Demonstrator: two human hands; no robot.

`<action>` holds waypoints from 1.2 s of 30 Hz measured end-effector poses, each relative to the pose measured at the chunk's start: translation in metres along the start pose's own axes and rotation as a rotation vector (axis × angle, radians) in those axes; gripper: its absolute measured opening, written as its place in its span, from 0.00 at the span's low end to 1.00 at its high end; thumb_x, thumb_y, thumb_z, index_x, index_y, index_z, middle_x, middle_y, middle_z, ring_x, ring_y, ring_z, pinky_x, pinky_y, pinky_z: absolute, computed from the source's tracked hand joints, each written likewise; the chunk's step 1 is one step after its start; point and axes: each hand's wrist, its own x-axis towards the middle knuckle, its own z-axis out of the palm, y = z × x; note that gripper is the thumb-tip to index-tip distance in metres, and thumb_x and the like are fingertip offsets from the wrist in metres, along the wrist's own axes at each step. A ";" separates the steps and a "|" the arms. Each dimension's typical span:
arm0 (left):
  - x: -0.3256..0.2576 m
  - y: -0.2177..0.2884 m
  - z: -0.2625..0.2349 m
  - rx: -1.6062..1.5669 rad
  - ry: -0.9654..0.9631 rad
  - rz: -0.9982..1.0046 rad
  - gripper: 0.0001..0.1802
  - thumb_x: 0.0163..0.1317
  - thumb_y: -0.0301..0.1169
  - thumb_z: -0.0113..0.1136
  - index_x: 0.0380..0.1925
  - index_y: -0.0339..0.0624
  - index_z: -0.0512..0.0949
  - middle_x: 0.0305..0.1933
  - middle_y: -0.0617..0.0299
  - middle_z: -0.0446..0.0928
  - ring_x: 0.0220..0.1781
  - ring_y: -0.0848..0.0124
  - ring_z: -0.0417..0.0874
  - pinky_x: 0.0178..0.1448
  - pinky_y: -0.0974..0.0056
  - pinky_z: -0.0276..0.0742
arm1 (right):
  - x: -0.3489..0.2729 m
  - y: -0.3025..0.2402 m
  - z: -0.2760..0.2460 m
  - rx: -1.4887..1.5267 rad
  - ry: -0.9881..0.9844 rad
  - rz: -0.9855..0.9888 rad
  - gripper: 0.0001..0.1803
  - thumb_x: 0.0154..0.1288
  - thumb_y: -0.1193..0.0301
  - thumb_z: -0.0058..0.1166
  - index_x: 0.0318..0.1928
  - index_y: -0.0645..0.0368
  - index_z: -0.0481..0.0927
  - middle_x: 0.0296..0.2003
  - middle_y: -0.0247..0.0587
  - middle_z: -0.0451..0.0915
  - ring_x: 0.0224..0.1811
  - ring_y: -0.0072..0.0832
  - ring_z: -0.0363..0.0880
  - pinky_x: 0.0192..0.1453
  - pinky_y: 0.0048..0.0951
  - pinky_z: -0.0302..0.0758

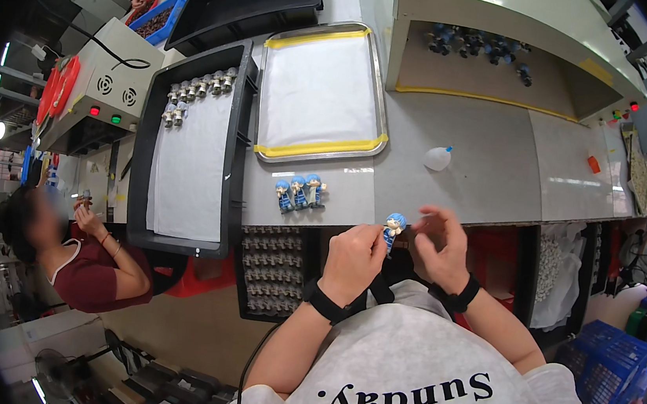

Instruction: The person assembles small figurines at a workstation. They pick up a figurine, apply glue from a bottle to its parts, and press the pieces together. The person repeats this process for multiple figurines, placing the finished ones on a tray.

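My left hand (352, 262) pinches a small blue-haired figurine (394, 227) in a blue striped outfit, held upright just off the table's front edge. Beside it, my right hand (443, 250) has its fingers curled and spread apart, with nothing visible in them. Three similar blue-haired figurines (299, 192) lie close together on the grey table (451, 188), left of my hands. A small translucent white bottle (437, 159) with a blue tip lies farther off on the tabletop.
A metal tray (323, 95) with white lining and yellow tape lies ahead. Left of it, a black bin (239, 165) contains several figurines. More figurines sit inside a cream machine's opening (470, 79). A co-worker (92, 264) sits at left. An orange object (594, 164) lies right.
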 end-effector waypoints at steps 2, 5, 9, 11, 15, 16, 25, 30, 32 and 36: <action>-0.001 0.001 0.001 0.039 0.007 0.022 0.05 0.52 0.21 0.57 0.29 0.35 0.79 0.23 0.50 0.76 0.24 0.57 0.79 0.27 0.61 0.73 | 0.018 0.030 -0.009 -0.025 0.169 0.051 0.28 0.51 0.80 0.57 0.55 0.64 0.66 0.47 0.44 0.72 0.50 0.28 0.74 0.49 0.28 0.74; -0.003 0.002 0.004 0.088 -0.003 0.047 0.05 0.51 0.21 0.57 0.30 0.35 0.78 0.23 0.52 0.76 0.24 0.57 0.78 0.27 0.60 0.73 | 0.057 0.062 -0.021 -0.157 0.268 0.085 0.34 0.49 0.76 0.63 0.58 0.63 0.62 0.56 0.47 0.65 0.58 0.31 0.67 0.56 0.33 0.70; -0.004 -0.002 0.004 0.128 -0.014 0.081 0.05 0.51 0.20 0.57 0.30 0.34 0.77 0.24 0.52 0.76 0.24 0.57 0.78 0.27 0.59 0.74 | 0.088 0.085 -0.026 -0.190 0.183 0.143 0.38 0.46 0.72 0.69 0.58 0.62 0.63 0.57 0.44 0.65 0.61 0.35 0.65 0.59 0.36 0.68; -0.004 -0.002 0.002 0.134 -0.026 0.088 0.05 0.50 0.20 0.57 0.29 0.34 0.77 0.24 0.53 0.76 0.24 0.57 0.78 0.27 0.59 0.74 | 0.098 0.102 -0.031 -0.126 0.106 0.167 0.34 0.47 0.73 0.68 0.55 0.61 0.67 0.54 0.42 0.69 0.58 0.32 0.68 0.57 0.33 0.69; -0.002 -0.004 0.000 0.133 -0.031 0.098 0.04 0.50 0.20 0.58 0.28 0.34 0.77 0.24 0.53 0.76 0.24 0.56 0.78 0.27 0.58 0.74 | 0.106 0.114 -0.036 0.047 -0.001 0.309 0.21 0.51 0.76 0.66 0.46 0.60 0.75 0.47 0.37 0.75 0.50 0.26 0.73 0.53 0.26 0.72; -0.002 -0.005 0.000 0.130 -0.029 0.100 0.04 0.50 0.20 0.58 0.28 0.34 0.77 0.24 0.53 0.76 0.24 0.56 0.78 0.27 0.58 0.74 | 0.106 0.113 -0.035 0.047 -0.006 0.279 0.19 0.52 0.76 0.65 0.45 0.60 0.76 0.46 0.36 0.75 0.48 0.24 0.74 0.52 0.24 0.72; 0.003 -0.008 -0.006 0.157 -0.044 0.095 0.02 0.50 0.21 0.58 0.25 0.35 0.75 0.21 0.54 0.73 0.23 0.57 0.77 0.26 0.58 0.73 | 0.075 0.003 -0.044 -0.136 -0.445 0.018 0.24 0.51 0.78 0.63 0.51 0.59 0.77 0.43 0.38 0.76 0.44 0.28 0.73 0.50 0.27 0.68; 0.006 -0.005 -0.008 0.156 -0.031 0.119 0.02 0.51 0.21 0.58 0.25 0.35 0.75 0.20 0.54 0.72 0.22 0.57 0.76 0.25 0.58 0.72 | 0.073 -0.024 -0.052 -0.238 -0.603 -0.055 0.20 0.49 0.76 0.64 0.46 0.59 0.78 0.38 0.43 0.78 0.40 0.39 0.77 0.46 0.32 0.73; 0.007 -0.005 -0.008 0.158 -0.030 0.124 0.02 0.51 0.20 0.58 0.25 0.35 0.75 0.20 0.54 0.72 0.22 0.57 0.76 0.25 0.58 0.72 | 0.074 -0.030 -0.055 -0.267 -0.624 -0.093 0.20 0.49 0.75 0.64 0.46 0.59 0.79 0.37 0.43 0.78 0.39 0.40 0.77 0.45 0.32 0.73; 0.006 -0.005 -0.008 0.186 -0.074 0.112 0.04 0.52 0.22 0.58 0.25 0.35 0.73 0.23 0.54 0.73 0.24 0.57 0.77 0.28 0.58 0.74 | 0.074 -0.038 -0.058 -0.313 -0.649 -0.095 0.19 0.49 0.73 0.64 0.45 0.59 0.79 0.37 0.43 0.78 0.39 0.40 0.77 0.44 0.33 0.73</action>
